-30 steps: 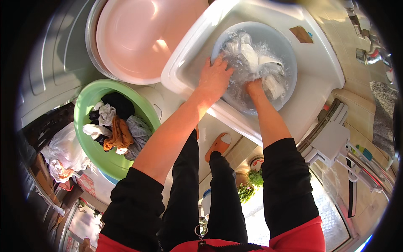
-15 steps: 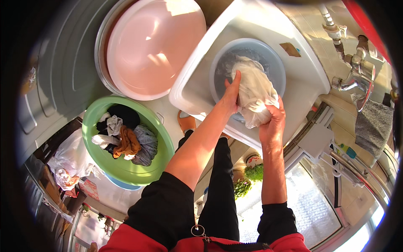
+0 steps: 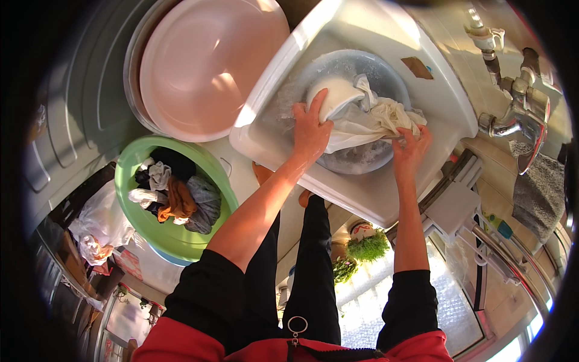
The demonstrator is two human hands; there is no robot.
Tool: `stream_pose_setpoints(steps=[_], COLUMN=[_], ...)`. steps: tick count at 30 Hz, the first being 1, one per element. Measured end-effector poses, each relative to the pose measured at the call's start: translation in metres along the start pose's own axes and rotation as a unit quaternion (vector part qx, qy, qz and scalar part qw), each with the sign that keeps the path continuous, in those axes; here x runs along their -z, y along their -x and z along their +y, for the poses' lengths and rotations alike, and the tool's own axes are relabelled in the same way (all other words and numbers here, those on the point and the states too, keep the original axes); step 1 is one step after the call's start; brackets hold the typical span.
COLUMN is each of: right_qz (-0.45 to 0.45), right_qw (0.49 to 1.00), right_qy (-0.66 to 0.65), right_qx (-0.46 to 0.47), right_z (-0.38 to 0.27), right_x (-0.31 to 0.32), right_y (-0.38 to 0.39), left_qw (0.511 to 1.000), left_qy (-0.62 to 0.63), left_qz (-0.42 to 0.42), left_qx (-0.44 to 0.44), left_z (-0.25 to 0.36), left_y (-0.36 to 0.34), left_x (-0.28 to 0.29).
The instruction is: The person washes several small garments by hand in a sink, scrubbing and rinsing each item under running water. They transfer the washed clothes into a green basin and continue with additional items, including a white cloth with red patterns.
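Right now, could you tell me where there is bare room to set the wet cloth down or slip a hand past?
The pink basin is bare inside. The white sink's flat rim beside the tap is free apart from a small brown piece. The clear bowl is crowded: left hand, right hand and white cloth fill it. The green basin is piled with clothes.

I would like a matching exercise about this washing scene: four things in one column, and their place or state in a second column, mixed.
Things:
1. white cloth
2. green basin
3. pink basin
4. metal tap

Places or states:
A. nothing inside it
B. held by left hand and right hand
C. on the wall at the right
D. holds a pile of clothes

Pairs: 1-B, 2-D, 3-A, 4-C
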State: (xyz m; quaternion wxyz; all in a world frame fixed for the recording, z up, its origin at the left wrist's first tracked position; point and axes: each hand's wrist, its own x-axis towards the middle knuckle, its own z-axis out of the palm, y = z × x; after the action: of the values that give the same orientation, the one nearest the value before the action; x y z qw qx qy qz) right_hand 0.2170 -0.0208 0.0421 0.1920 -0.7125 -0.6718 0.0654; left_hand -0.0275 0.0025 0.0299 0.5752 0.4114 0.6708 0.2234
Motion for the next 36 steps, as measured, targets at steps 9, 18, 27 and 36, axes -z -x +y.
stream_pose_setpoints(steps=[9, 18, 27, 36], right_qz=[-0.354, -0.302, -0.149, -0.046], right_qw=[0.925, 0.928, 0.638, 0.974], right_qy=[0.111, -0.064, -0.632, -0.168], right_qx=[-0.088, -0.209, -0.414, -0.146], right_z=[-0.002, 0.024, -0.101, -0.045], right_x=[-0.126, -0.165, 0.056, -0.018], right_y=[0.014, -0.007, 0.013, -0.036], left_qw=[0.796, 0.984, 0.779, 0.854], left_qy=[-0.571, -0.176, 0.537, 0.503], left_qz=[0.047, 0.007, 0.016, -0.013], left_qx=[-0.195, 0.036, 0.322, 0.129], left_z=[-0.035, -0.039, 0.018, 0.0], left_y=[-0.055, -0.041, -0.028, 0.02], left_x=[-0.069, -0.088, -0.112, -0.112])
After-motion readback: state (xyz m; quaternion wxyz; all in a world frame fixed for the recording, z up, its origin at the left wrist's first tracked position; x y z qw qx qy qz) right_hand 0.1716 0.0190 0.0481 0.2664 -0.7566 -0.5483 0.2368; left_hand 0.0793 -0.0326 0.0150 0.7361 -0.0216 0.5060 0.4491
